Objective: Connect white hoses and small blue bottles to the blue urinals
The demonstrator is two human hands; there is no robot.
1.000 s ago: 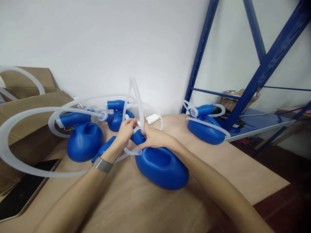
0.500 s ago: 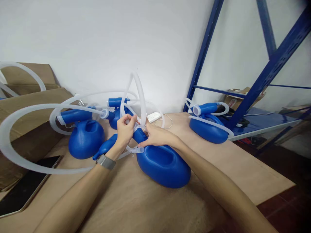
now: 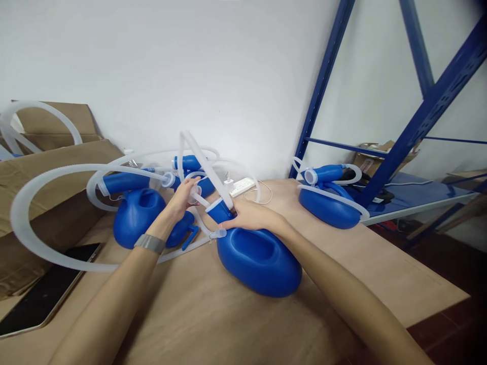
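Observation:
A blue plastic urinal bottle (image 3: 261, 268) lies on the table in front of me, its neck (image 3: 218, 210) pointing up and left. My right hand (image 3: 249, 215) is wrapped round that neck. Left of the mouth, my left hand (image 3: 183, 197) grips a translucent cap (image 3: 195, 195). A short pale tube runs from the cap to the neck's mouth. Translucent hose (image 3: 203, 162) loops up behind both hands. A clear hose end piece (image 3: 218, 233) with a small metal clip lies beside the bottle. My fingertips are partly hidden behind the cap and neck.
More blue bottles with hoses stand at left (image 3: 139, 218), behind my left hand, and at right (image 3: 329, 205). A power strip (image 3: 242, 186) lies near the wall. A cardboard box (image 3: 57, 172) and a dark tablet (image 3: 49, 289) are at left, blue shelving (image 3: 403, 147) at right.
My left hand has moved left from the bottle's neck, drawing the cap away from its mouth. The hose loop has tipped left and lower. My right hand stays on the neck.

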